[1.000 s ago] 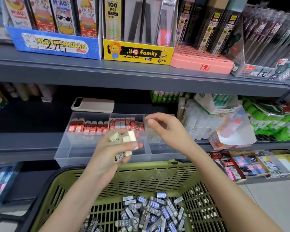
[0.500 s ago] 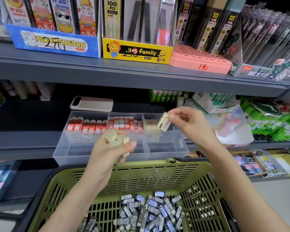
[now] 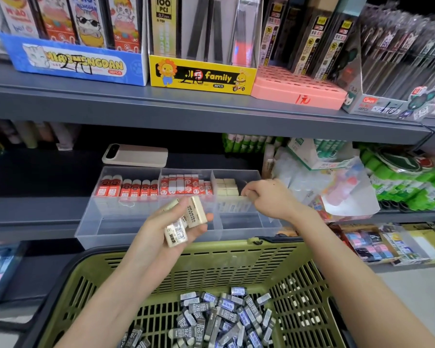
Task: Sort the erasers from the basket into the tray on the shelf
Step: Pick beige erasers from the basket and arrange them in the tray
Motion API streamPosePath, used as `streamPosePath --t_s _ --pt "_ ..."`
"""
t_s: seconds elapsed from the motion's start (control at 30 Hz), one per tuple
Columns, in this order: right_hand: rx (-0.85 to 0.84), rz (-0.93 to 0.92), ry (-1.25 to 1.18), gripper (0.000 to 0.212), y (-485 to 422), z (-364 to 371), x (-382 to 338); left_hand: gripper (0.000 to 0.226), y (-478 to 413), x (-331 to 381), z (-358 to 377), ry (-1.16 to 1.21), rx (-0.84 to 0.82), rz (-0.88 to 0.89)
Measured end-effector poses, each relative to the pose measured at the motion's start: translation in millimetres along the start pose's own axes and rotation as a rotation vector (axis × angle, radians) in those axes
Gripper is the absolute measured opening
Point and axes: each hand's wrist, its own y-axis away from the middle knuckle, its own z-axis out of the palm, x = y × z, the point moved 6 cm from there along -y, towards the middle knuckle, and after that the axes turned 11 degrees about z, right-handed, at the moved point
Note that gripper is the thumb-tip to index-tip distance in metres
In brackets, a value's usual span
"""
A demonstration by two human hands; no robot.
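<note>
A small clutch of loose cream erasers (image 3: 196, 212) was gripped in the left hand (image 3: 161, 229), with fingers and thumb curled round them. This hand was held above the far rim of the basket, in front of the tray's front wall. The right hand (image 3: 269, 197) was reached into the right compartment of the tray (image 3: 141, 237). Its fingers were curled downward just beside the stacked cream erasers (image 3: 226, 187) at that compartment's back. Whether anything was pinched under the fingertips could not be told. The tray was set at the front edge of the shelf (image 3: 35, 209). Its left compartment was lined at the back with red-sleeved erasers (image 3: 128, 189), and its middle compartment with red-and-white erasers (image 3: 183, 184). A pale phone (image 3: 136, 155) was laid flat on the shelf just behind the tray's back left corner. Below, grey-sleeved erasers (image 3: 211, 312) were heaped on the floor of the green basket (image 3: 211, 262), towards its right side.
</note>
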Motion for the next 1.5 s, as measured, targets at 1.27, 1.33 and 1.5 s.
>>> streamPosePath --t_s 1.27,1.33,1.5 --pt "-0.004 0.047 0.096 0.034 -16 -9 -6 0.049 -3 2 -1 0.035 -0.114 0.000" --pt "-0.060 0.050 0.024 0.036 -18 -7 -3 0.057 -3 2 1 0.059 -0.140 0.000" --pt "0.048 0.020 0.108 0.033 -6 -15 -8 0.054 -1 0 6 0.035 -0.170 -0.016"
